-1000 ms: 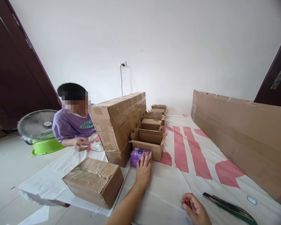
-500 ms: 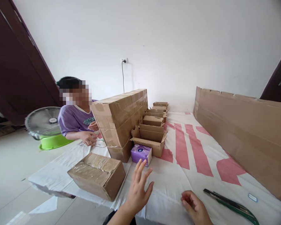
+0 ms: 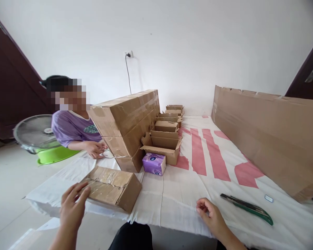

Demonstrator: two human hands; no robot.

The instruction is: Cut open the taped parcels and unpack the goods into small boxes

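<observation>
A taped cardboard box point(image 3: 112, 185) lies at the near left edge of the cloth-covered table. My left hand point(image 3: 74, 205) is at its left end, fingers apart and partly over the box's near edge; it does not grip the box. My right hand point(image 3: 210, 213) rests on the white cloth point(image 3: 177, 208) with its fingers curled and nothing visible in them. Right of that hand lies a green-handled utility knife point(image 3: 246, 208). Beyond the hands stands a purple tissue pack point(image 3: 154, 164), in front of an open cardboard box point(image 3: 160, 154).
Stacked closed boxes point(image 3: 127, 118) form a wall on the table, with several open boxes in a row beside it. A long cardboard panel point(image 3: 263, 135) stands on the right. Behind the stack sits a person in a purple shirt point(image 3: 70, 126), near a fan point(image 3: 36, 130).
My left hand has moved left, from near the tissue pack to the taped box. My right hand stays curled on the cloth. The view has shifted slightly.
</observation>
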